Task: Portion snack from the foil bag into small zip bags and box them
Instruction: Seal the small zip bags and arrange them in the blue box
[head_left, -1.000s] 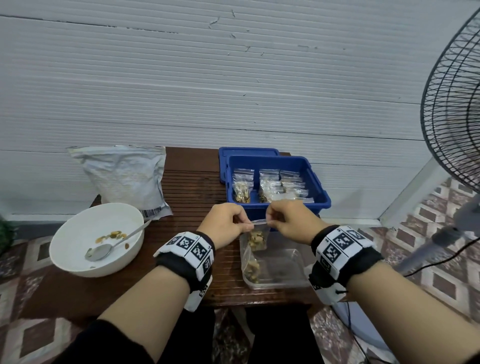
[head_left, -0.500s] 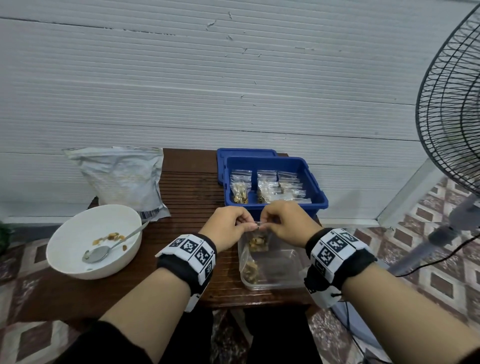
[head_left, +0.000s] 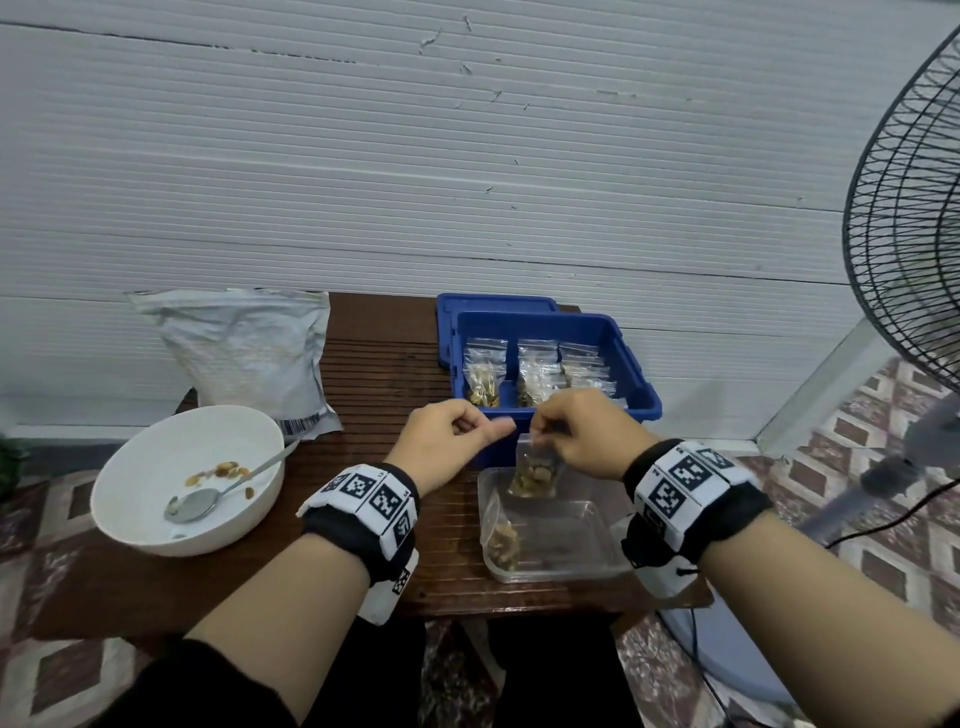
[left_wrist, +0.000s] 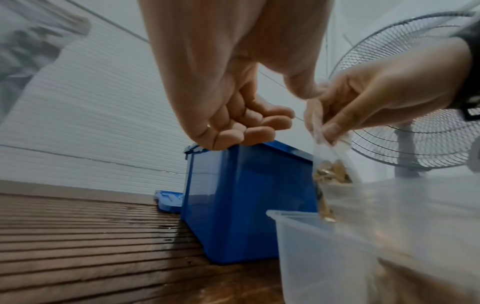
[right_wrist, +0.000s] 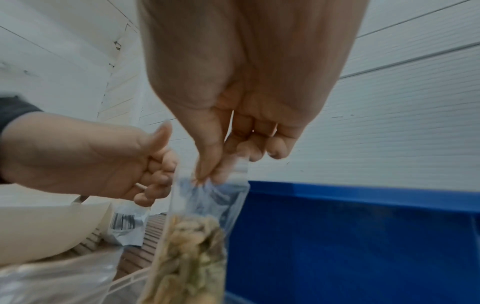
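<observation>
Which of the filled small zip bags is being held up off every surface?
The zip bag pinched at its top by the right hand, hanging above the clear tub. The others sit in the blue box or the tub.

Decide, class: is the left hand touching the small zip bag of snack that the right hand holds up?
Apart. The head view shows blue box between the left hand's thumb tip and the zip bag, which the right hand alone pinches.

Bowl (head_left: 187, 478) left on table (head_left: 384, 364), foil bag (head_left: 244, 353) behind it, box (head_left: 550, 364) right
</observation>
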